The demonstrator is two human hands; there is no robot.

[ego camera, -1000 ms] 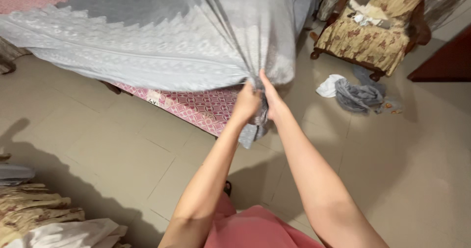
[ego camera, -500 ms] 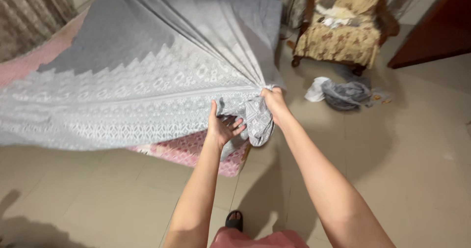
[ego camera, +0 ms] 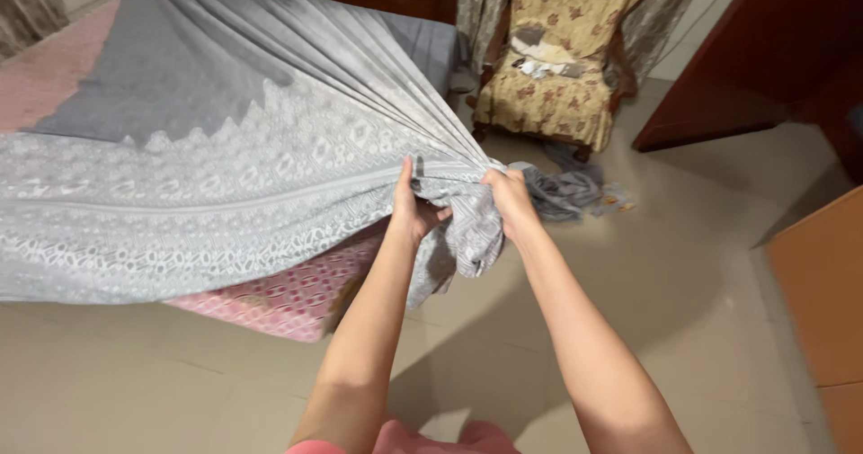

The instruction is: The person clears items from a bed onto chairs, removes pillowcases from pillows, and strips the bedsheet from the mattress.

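Grey patterned cloth, a bedsheet (ego camera: 225, 175) with a white lace-like band across it, is fanning out from one gathered corner over the bed (ego camera: 54, 85), and both hands are meeting at that corner. The right hand (ego camera: 511, 200) is closing fully around the bunched corner, knuckles up, with a loose tail of fabric hanging below the fist. The left hand (ego camera: 412, 209) is sitting just beside it, towards the bed, fingers curled around the sheet's edge and thumb raised against the cloth, so it is gripping too, though less tightly bunched.

From the hands the sheet is running away to the left and up the picture; its pleats are radiating from the right fist towards the far headboard end, so the long pull line is lying diagonally, from the corner near the person out across the mattress. The near edge is hanging clear of the pink patterned mattress (ego camera: 288, 297), which is showing beneath it.

The right hand is the one nearer the corner proper; the left is nearer the free hem trailing along the bed's side. Beyond the hands a floral armchair (ego camera: 548, 67) is standing, with a heap of grey clothing (ego camera: 566, 193) lying on the tiled floor (ego camera: 683, 310) just past the right fist
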